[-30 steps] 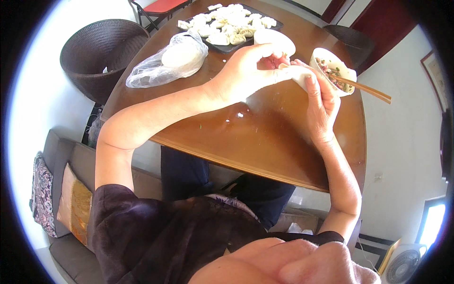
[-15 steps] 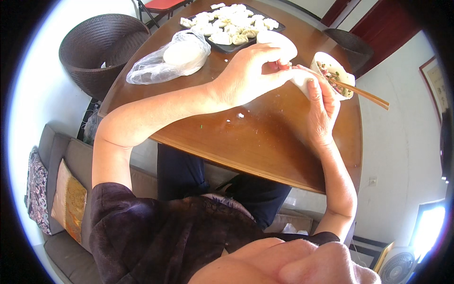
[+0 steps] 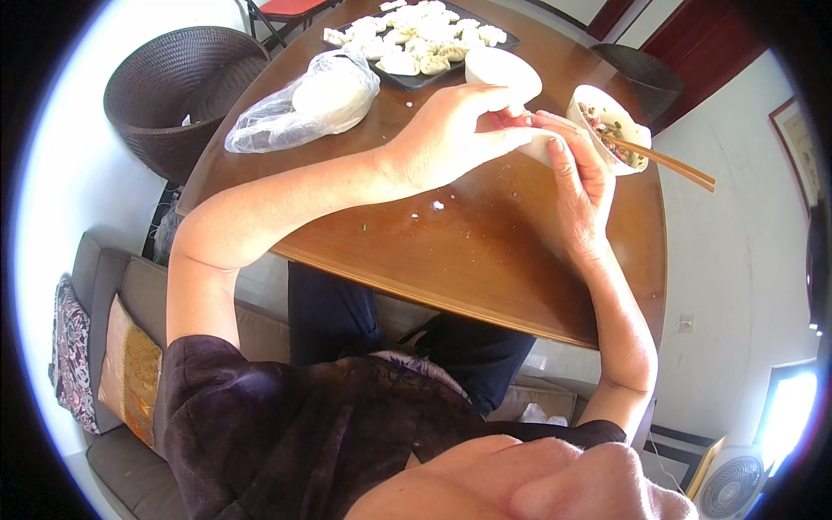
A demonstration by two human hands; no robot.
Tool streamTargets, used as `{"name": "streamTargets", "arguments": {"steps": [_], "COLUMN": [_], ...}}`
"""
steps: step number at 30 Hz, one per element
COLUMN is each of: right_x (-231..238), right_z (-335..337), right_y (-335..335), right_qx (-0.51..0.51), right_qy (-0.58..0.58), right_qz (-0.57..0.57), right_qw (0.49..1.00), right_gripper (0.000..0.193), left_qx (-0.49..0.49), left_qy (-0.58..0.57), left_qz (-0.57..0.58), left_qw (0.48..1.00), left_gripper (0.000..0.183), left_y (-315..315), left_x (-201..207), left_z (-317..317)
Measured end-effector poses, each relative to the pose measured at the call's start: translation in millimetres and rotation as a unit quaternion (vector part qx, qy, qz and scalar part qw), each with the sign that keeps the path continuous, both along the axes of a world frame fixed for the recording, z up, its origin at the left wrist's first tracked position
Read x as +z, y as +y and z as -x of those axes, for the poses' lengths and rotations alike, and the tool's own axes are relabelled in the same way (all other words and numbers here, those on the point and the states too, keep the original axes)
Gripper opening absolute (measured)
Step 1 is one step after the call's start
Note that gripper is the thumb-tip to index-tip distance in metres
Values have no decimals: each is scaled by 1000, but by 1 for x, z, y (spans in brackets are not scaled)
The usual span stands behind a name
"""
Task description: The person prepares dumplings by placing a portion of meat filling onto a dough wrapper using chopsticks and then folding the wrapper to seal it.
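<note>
Above the far right part of the table, my left hand [image 3: 455, 134] and my right hand [image 3: 582, 178] meet around a white dumpling wrapper [image 3: 539, 149]. Fingers of both hands are closed on its edges, and they hide most of it. Just beyond my left fingers stands a white bowl [image 3: 504, 71]. To the right of my right hand is a bowl of chopped filling [image 3: 640, 132], with chopsticks [image 3: 672, 165] resting in it and sticking out over its rim. Several pale folded dumplings [image 3: 416, 39] lie on a dark tray [image 3: 414, 82] at the back.
A clear plastic bag [image 3: 260, 126] with a white lump of dough [image 3: 329, 91] inside lies left on the wooden table [image 3: 433, 251]. White crumbs dot the tabletop. A woven brown chair [image 3: 173, 95] stands beyond the left edge, a sofa [image 3: 130, 459] at lower left, a fan [image 3: 732, 485] at lower right.
My right fingers have moved left and closed further over the wrapper, so less of it shows. My left hand stays nearly in place. The whole view has shifted slightly.
</note>
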State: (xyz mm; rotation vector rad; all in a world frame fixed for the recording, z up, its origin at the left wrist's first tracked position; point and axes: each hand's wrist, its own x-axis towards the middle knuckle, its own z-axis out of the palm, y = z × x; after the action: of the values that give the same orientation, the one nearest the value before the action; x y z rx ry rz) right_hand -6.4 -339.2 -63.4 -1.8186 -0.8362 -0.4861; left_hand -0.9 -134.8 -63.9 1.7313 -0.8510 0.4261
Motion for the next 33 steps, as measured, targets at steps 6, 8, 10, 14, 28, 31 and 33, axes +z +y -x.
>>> {"name": "streamTargets", "arguments": {"steps": [6, 8, 10, 14, 28, 31, 33], "right_x": [3, 3, 2, -1, -5, 0, 3], "right_z": [-1, -1, -2, -2, -9, -2, 3], "right_y": [0, -1, -3, -1, -8, -5, -3], "right_qx": [-29, -35, -51, -38, 3, -32, -61], "right_qy": [-57, -62, -59, -24, 138, 161, 161], "right_qz": [52, 60, 73, 53, -112, -76, -12], "right_qw": [997, 996, 994, 998, 984, 984, 985], "right_gripper": [20, 20, 20, 21, 33, 33, 30], "left_qx": [32, 38, 43, -2, -102, -101, -98], "left_qy": [-17, -23, -30, -6, 321, 294, 287], "left_qz": [-26, -42, -57, -16, 165, 160, 163], "left_qw": [999, 998, 997, 1000, 927, 937, 939], "left_gripper": [20, 21, 24, 33, 27, 29, 28], "left_y": [2, 2, 0, -4, 3, 4, 4], "left_x": [2, 2, 2, -3, -8, -8, -8], "left_z": [-1, -1, -1, -1, -17, -17, -16]}}
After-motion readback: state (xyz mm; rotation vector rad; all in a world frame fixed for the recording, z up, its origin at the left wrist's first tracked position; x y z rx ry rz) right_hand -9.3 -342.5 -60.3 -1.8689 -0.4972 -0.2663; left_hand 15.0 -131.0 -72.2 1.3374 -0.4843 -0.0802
